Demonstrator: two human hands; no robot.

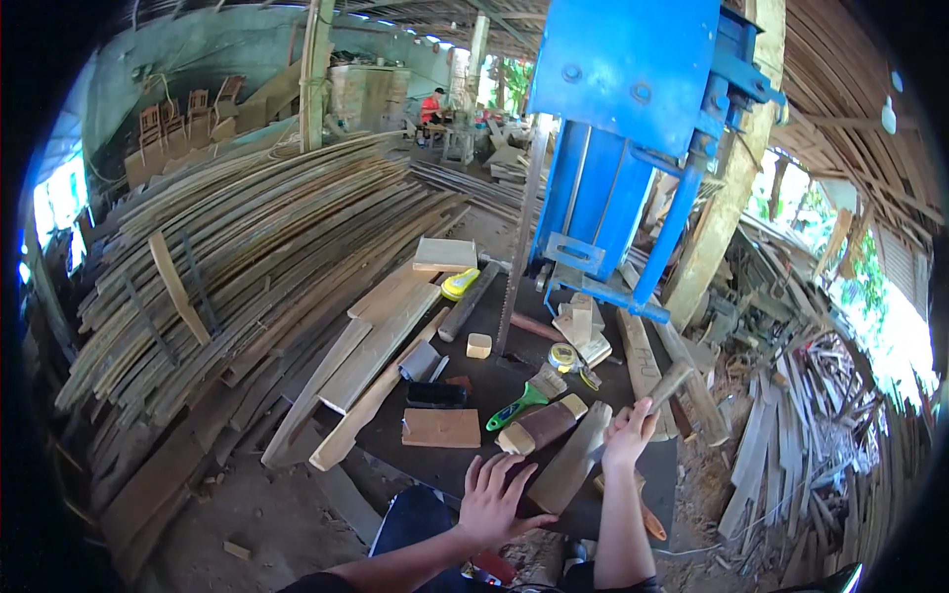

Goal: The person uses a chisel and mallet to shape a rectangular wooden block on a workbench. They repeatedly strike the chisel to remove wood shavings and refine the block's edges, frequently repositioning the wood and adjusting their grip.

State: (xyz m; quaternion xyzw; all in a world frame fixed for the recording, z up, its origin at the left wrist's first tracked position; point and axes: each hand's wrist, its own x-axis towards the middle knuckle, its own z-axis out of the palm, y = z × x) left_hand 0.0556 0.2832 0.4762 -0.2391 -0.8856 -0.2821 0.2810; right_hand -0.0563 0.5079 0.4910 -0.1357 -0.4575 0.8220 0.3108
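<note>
My left hand (492, 502) has its fingers spread over the near edge of the dark saw table, with the thumb by the lower end of a tapered wooden board (573, 462). My right hand (630, 438) is closed around a pale wooden stick (670, 385) at the table's right; a small grey part shows beside the fist, its kind unclear. Left of that board lie a wooden block with a dark middle band (543, 424) and a green-handled brush (517, 406). An orange-handled brush (650, 518) lies partly hidden by my right forearm.
A blue bandsaw (623, 59) towers over the table, its upright blade (520, 237) running down to the tabletop. A tape measure (563, 358), a reddish wood block (441, 428) and long boards (381, 346) lie there. Lumber stacks (257, 227) fill the left; a person (432, 107) sits far back.
</note>
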